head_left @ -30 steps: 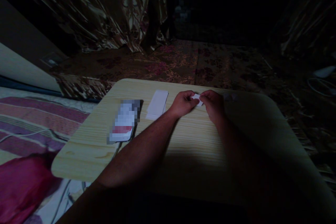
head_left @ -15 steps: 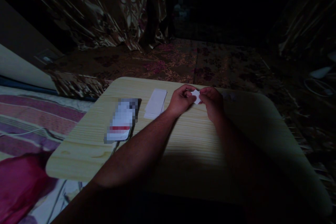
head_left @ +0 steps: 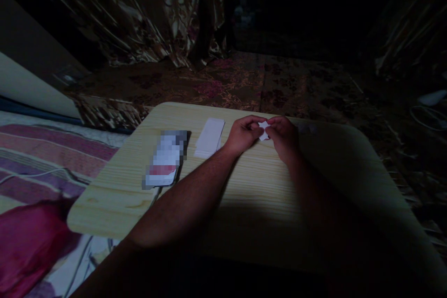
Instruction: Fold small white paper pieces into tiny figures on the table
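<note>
Pinches a small white paper scrap (head_left: 264, 131), seemingly folded in the dim light, between fingertips of left hand (head_left: 243, 135) and right hand (head_left: 285, 138), wrists braced on the wooden table (head_left: 244, 209) at its far middle for steadiness, white paper strip (head_left: 209, 138) within reach just left.

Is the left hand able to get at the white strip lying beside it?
Probably yes. The strip lies flat on the table right beside the left hand, with nothing between them. That hand and the right hand both pinch a paper piece, though, so it is occupied.
</note>
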### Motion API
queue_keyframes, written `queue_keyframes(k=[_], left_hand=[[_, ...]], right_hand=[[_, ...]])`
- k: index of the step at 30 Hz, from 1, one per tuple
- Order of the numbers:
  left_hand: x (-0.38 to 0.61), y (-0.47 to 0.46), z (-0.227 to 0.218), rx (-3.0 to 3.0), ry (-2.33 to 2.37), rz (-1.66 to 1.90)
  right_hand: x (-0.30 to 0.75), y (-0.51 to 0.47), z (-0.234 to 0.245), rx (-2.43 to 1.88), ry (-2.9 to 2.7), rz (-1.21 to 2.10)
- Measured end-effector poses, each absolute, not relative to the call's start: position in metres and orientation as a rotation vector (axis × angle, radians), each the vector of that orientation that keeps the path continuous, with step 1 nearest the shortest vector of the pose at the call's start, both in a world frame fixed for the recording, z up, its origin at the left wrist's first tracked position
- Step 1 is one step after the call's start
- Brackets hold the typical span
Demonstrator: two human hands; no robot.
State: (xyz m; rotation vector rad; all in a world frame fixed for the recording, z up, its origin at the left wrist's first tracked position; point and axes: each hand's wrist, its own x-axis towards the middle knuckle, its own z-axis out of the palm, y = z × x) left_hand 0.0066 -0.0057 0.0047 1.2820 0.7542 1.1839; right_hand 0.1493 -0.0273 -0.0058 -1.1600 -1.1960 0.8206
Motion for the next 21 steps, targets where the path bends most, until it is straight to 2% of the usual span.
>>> queue_keyframes(k=[21], left_hand=[[0.0047, -0.0017, -0.0017, 1.319, 0.743, 1.163]], right_hand=[[0.1527, -0.0281, -0.0068, -1.259, -1.3, 0.738]])
